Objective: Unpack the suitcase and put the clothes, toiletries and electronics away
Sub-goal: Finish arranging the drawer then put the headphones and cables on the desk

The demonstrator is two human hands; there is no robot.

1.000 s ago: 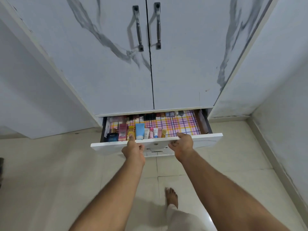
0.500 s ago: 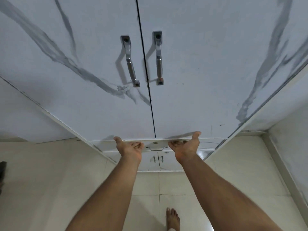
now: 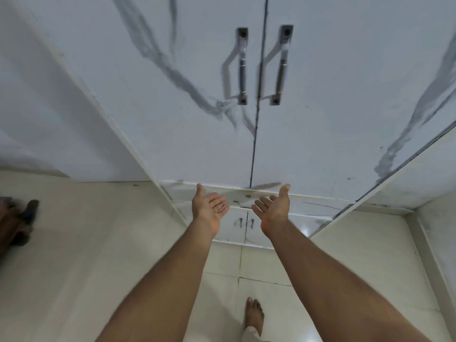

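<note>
drawer (image 3: 246,197) is sitting flush in the wardrobe at 12 o'clock from the hands, just under the two doors (image 3: 256,95); its front is lying level with the panels around it, so it is reading as closed. toiletries, clothes, electronics and the suitcase are not showing anywhere in this view.

left hand (image 3: 209,207) is hanging palm-up at 11 o'clock, fingers straight and relaxed, gripping nothing. right hand (image 3: 274,208) is mirroring it at 1 o'clock, also released, thumb pointing up toward the drawer edge. both are hovering just beside the drawer front; whether the fingertips are touching it, cannot tell. judgement: the palms are facing the front panel, one on each side of its centre, as suits an even two-handed push that keeps a drawer from skewing.

door handles (image 3: 261,65) are standing untouched well above the hands at 12 o'clock. smaller doors (image 3: 245,224) are sitting below the drawer. a bare foot (image 3: 254,314) is standing on the tiled floor (image 3: 98,243) at 6 o'clock. a dark blurred shape (image 3: 17,223) is lying at 9 o'clock; cannot identify it.

judgement: this storage step is looking finished, with the hands free for the next item.
</note>
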